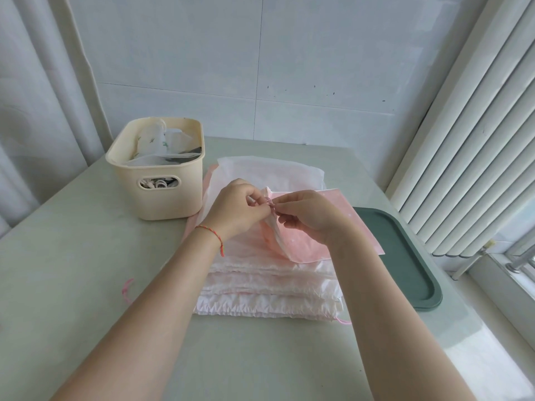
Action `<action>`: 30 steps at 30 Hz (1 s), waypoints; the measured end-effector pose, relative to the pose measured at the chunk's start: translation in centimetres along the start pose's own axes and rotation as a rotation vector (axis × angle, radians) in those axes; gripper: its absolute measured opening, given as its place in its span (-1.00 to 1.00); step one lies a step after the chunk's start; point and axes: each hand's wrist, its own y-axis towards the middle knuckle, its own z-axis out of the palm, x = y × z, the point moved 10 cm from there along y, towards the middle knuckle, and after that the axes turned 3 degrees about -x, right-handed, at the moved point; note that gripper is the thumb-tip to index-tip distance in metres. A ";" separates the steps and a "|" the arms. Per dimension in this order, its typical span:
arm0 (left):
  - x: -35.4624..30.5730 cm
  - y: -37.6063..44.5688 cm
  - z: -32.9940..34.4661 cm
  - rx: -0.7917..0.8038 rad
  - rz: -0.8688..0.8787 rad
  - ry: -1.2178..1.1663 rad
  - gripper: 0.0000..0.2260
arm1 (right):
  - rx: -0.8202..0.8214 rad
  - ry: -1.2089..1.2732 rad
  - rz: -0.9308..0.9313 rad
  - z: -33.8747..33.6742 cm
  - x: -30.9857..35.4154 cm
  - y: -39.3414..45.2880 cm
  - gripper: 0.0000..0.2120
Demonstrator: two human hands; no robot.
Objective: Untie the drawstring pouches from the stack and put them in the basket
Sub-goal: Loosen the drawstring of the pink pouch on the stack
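Both hands, the left hand and the right hand, pinch the pink drawstring of a pink pouch held just above the stack of pouches, with the cream basket beside it to the left.

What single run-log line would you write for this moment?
step: untying | left hand: pinches drawstring | right hand: pinches drawstring | pink pouch: on stack | basket: left of stack

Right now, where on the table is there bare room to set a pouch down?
Bare table lies left of the stack, in front of the basket, and along the near edge. The middle is crowded by the stack, with the tray on its right.
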 end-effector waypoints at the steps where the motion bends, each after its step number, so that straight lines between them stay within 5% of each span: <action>1: 0.4 0.2 0.2 0.017 -0.027 -0.014 -0.83 | -0.030 -0.034 -0.015 -0.3 0.1 0.1 -0.93; 8: 0.8 0.1 0.6 0.108 -0.104 -0.101 -0.62 | -0.217 -0.204 -0.051 -2.0 0.1 0.4 -0.92; 13: 1.7 0.3 0.0 0.113 0.028 0.186 -0.64 | -0.396 -0.338 -0.069 -3.9 0.4 0.4 -0.86; 17: 2.7 -0.5 2.4 0.320 0.049 0.432 -0.74 | -0.577 -0.499 -0.094 -5.5 1.1 0.0 -0.84; 19: 2.9 -0.7 2.8 0.348 0.029 0.440 -0.76 | -0.526 -0.452 -0.097 -4.8 1.0 0.2 -0.82; 23: 1.6 -0.1 0.5 0.161 0.021 0.194 -0.83 | -0.324 -0.119 -0.023 -2.9 0.2 0.3 -0.86; 26: 0.2 0.0 0.8 0.213 0.075 0.175 -0.63 | -0.163 0.023 -0.004 -0.9 0.4 -0.1 -0.87; 30: 0.8 0.2 0.1 0.266 0.048 0.215 -0.86 | -0.179 -0.142 -0.057 -1.5 1.8 -0.7 -0.89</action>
